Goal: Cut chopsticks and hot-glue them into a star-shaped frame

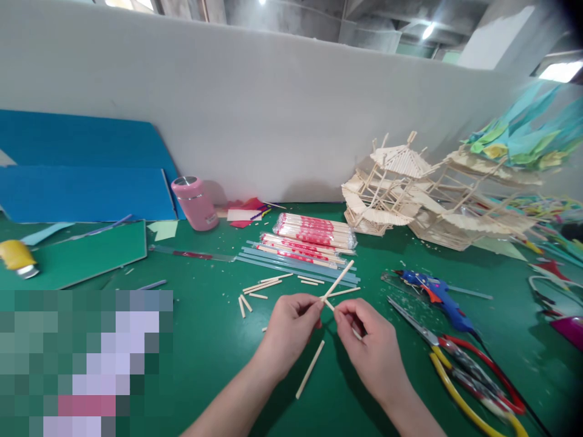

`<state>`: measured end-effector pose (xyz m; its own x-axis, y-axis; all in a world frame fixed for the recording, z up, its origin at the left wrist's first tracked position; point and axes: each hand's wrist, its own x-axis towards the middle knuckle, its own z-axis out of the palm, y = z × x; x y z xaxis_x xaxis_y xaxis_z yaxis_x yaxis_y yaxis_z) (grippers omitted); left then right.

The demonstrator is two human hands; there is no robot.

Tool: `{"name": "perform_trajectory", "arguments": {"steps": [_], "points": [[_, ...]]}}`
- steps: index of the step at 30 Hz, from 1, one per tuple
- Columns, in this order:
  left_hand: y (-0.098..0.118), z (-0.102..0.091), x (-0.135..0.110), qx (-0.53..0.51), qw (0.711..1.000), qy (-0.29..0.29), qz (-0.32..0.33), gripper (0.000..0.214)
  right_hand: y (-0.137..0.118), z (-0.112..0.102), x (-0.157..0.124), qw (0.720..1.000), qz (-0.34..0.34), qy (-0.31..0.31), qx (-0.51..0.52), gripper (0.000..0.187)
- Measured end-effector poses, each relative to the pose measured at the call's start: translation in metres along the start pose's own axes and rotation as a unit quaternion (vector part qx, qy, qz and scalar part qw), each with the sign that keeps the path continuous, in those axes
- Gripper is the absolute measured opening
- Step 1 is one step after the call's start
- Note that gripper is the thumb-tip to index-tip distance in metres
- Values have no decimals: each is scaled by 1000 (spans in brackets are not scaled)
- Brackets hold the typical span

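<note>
both hands meet low over the green mat [204,352]. the left hand [288,328] pinches a long stick [339,280] between thumb and fingertips, its free end slanting up and away. the right hand [367,343] is closed on a short stick [330,305], whose tip touches the long one just by the left thumb - the step looks like fitting two pieces at an angle. a loose stick [310,368] lies just below the hands. the glue gun [437,294] rests to the right, well apart - fixing this joint would call for one hand holding both pieces steady while the other lets go.
</note>
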<state>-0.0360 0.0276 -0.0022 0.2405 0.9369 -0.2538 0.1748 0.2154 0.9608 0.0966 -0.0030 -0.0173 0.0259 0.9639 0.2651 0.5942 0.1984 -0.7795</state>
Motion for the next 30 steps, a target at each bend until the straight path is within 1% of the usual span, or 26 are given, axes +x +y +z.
{"name": "perform_trajectory", "arguments": {"steps": [9, 30], "points": [[0, -1, 1, -5, 1000, -3, -6, 26, 0, -1, 0, 1000, 2, -1, -7, 14], [-4, -1, 5, -29, 999, -11, -14, 24, 0, 0, 2, 1000, 7, -9, 23, 12]]}}
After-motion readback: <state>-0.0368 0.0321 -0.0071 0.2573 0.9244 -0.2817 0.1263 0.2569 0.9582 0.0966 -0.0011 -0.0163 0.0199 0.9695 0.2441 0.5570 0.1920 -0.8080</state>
